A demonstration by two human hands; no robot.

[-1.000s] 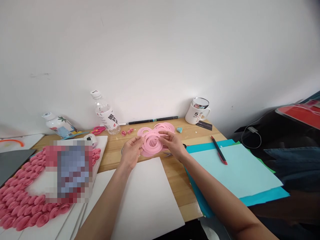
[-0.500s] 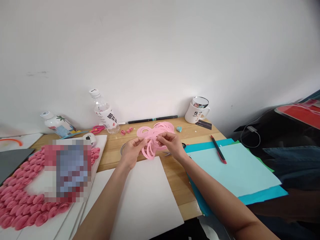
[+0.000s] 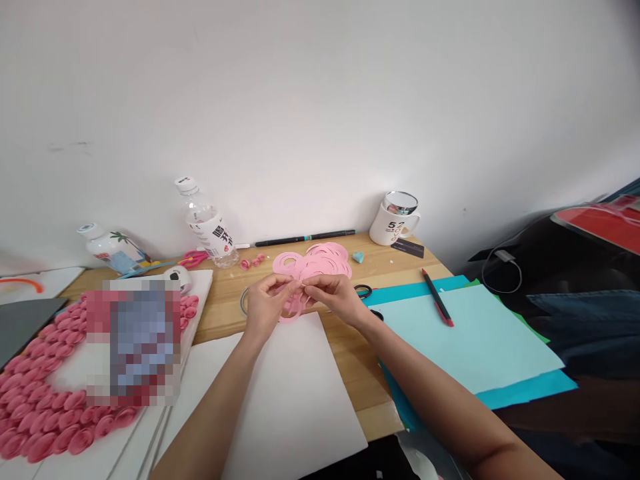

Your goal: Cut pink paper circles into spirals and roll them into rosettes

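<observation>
My left hand [image 3: 267, 300] and my right hand [image 3: 333, 295] meet above the desk, fingertips pinched together. Between them is a pink paper spiral strip [image 3: 291, 316], its loops hanging below the fingers. Just behind lies a pile of pink paper spirals [image 3: 325, 261]. Beside my right wrist, scissors [image 3: 364, 291] show a black handle ring; their blades are mostly hidden by the hand. White paper [image 3: 295, 387] lies under my forearms. Several small rolled pink paper pieces [image 3: 253, 261] rest left of the pile.
At left, a board carries rolled pink paper roses [image 3: 45, 393], partly blurred out. Along the wall stand a clear bottle [image 3: 213, 230], a white bottle [image 3: 113, 248], a black pen [image 3: 305, 238] and a mug [image 3: 393, 223]. At right, a pen [image 3: 437, 297] lies on blue sheets [image 3: 470, 347].
My hands have come together, the right one moving left and slightly down to meet the left at the strip. More of the scissors' handle now shows.
</observation>
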